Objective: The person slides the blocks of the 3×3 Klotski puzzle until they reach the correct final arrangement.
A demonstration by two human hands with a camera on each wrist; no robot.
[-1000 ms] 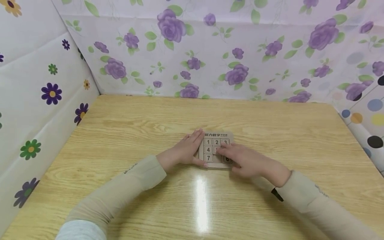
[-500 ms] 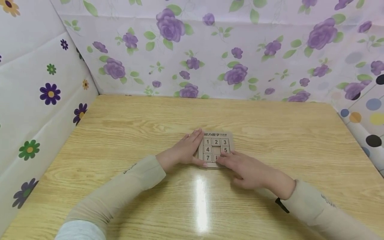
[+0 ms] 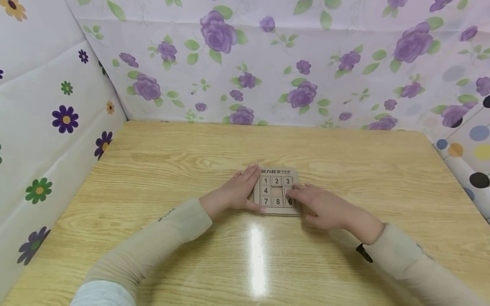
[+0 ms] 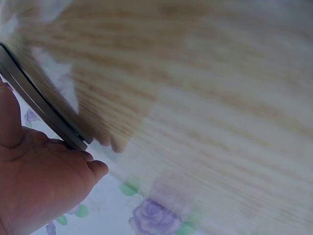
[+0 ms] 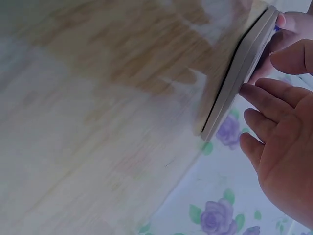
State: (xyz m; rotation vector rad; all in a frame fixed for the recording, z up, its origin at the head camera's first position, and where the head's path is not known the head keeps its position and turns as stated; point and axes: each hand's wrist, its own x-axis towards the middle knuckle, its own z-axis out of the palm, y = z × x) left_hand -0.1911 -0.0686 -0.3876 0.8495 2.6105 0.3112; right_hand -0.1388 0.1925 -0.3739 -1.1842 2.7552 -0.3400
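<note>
A wooden sliding number puzzle lies flat on the table, seen edge-on in both wrist views. Tiles 1, 2 and 3 form its top row, and 7, 8 and 6 its bottom row. Tile 4 sits at middle left, beside the vacant centre square. My left hand braces the puzzle's left side, fingers extended toward the far corner and thumb at the near corner. My right hand reaches in from the right. Its extended fingertips touch the middle-right tile and hide its number.
The wood-grain table stretches around the puzzle, with a bright reflection nearer the front. A purple-flowered cloth hangs behind it. Patterned sheets hang at left and right.
The centre tile has moved down into the bottom-middle gap, leaving the centre vacant. My right hand has shifted down, then up to the middle-right tile, uncovering tiles 8 and 6. My left hand stays put.
</note>
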